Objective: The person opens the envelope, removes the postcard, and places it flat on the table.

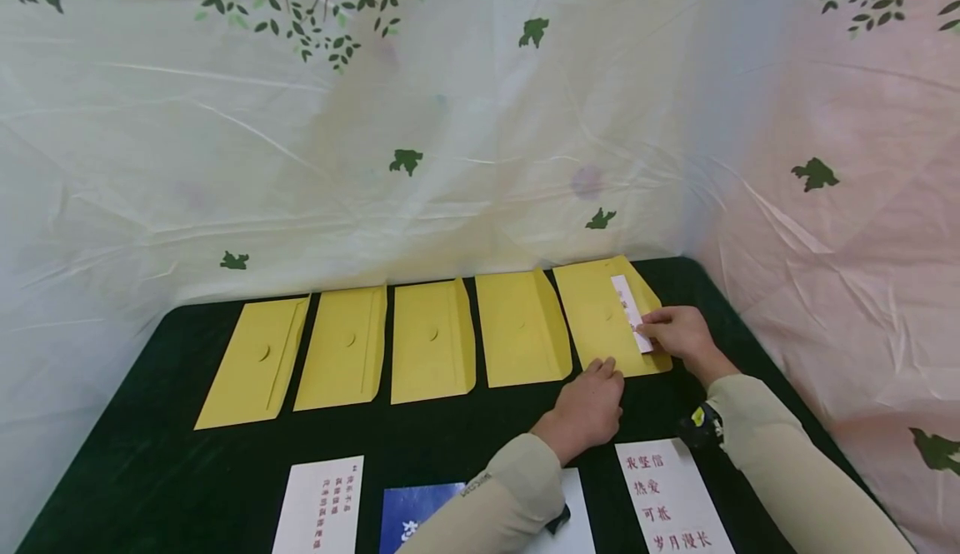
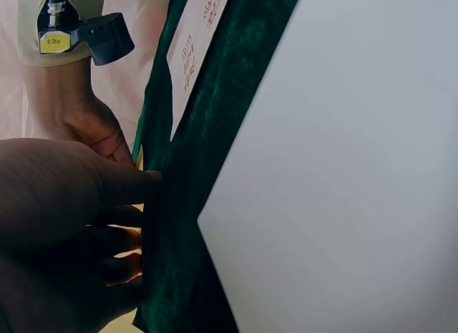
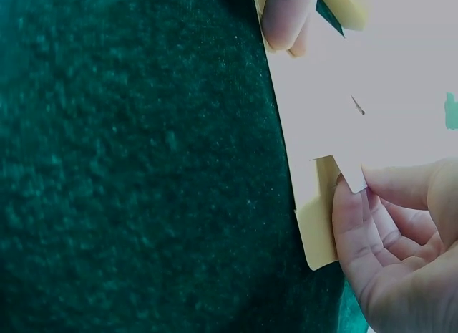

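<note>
My right hand (image 1: 686, 337) pinches the edge of a white card (image 1: 624, 296) with reddish print between thumb and forefinger. Only a narrow strip of the card shows, beside the unfolded flap of the rightmost yellow envelope (image 1: 588, 308); the rest looks hidden inside the envelope. In the right wrist view the card's corner (image 3: 352, 177) sticks out past the envelope's mouth, held by the fingertips. My left hand (image 1: 588, 404) rests its fingertips (image 3: 286, 21) on the same envelope's near edge, pressing on it rather than gripping.
Several more yellow envelopes (image 1: 432, 337) lie in a row to the left on the dark green cloth (image 1: 225, 487). Nearer me are printed white cards (image 1: 322, 504) (image 1: 667, 496) and a blue card (image 1: 412, 512), partly under my left sleeve. A leaf-patterned curtain stands behind.
</note>
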{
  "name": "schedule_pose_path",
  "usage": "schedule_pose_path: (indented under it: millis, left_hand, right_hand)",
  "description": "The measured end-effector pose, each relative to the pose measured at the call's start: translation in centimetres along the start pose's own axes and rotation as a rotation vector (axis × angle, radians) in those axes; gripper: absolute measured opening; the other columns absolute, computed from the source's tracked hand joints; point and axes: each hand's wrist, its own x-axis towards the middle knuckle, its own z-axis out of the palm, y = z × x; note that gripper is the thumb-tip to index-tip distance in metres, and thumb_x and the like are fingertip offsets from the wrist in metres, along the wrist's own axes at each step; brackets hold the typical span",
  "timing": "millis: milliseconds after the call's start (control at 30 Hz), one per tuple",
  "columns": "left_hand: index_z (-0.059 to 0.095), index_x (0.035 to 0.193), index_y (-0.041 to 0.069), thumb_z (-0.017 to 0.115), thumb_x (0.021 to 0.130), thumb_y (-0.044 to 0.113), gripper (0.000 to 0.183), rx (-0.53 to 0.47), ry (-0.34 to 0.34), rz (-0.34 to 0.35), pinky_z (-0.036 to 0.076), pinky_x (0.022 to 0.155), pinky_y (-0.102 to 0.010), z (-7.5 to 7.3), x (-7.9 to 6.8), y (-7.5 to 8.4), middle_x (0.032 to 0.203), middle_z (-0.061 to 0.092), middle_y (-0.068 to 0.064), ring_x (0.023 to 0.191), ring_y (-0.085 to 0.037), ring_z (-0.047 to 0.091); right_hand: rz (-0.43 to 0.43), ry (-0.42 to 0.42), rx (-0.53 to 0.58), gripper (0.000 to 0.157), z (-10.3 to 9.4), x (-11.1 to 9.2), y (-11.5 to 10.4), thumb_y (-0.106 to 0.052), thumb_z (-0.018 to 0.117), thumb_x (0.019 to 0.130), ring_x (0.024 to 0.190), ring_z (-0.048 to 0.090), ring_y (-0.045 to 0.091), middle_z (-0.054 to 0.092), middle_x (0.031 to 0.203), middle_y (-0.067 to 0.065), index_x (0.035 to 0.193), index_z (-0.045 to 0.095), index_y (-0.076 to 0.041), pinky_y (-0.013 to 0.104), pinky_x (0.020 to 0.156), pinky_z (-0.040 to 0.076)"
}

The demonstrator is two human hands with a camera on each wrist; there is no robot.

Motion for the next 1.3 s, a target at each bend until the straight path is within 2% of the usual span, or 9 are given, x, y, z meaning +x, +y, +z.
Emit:
schedule_pose_path:
  millis: [500,833,1300]
  left_hand:
    - [0.055,0.144,0.016,0.064,0.099,0.033,0.048,-0.004,-0.008,0.006,0.039,0.110,-0.026,0.12,0.23,-0.39,0.156,0.042,0.003,0.142,-0.011,0.038]
    - [0.055,0.143,0.017,0.065,0.099,0.033,0.048,-0.014,-0.012,0.013,0.040,0.109,-0.027,0.05,0.20,-0.65,0.156,0.042,0.004,0.142,-0.011,0.039]
    - [0.055,0.144,0.018,0.064,0.099,0.033,0.048,0.006,-0.014,0.008,0.041,0.109,-0.027,-0.01,0.11,-0.59,0.156,0.041,0.004,0.142,-0.011,0.038]
  right_hand:
    - [-0.005,0.014,-0.021,0.038,-0.25,-0.07,0.03,-0.017,0.067,0.097,0.088,0.067,0.030,0.060,0.119,0.027,0.125,0.064,0.009,0.037,0.080,0.060]
    - [0.005,0.030,-0.046,0.038,-0.41,-0.17,-0.14,-0.018,0.068,0.097,0.089,0.067,0.032,0.060,0.120,0.028,0.125,0.064,0.008,0.038,0.080,0.059]
    - [0.031,0.033,-0.016,0.038,-0.63,-0.35,-0.13,-0.017,0.068,0.097,0.092,0.068,0.034,0.061,0.122,0.028,0.126,0.063,0.008,0.043,0.087,0.058]
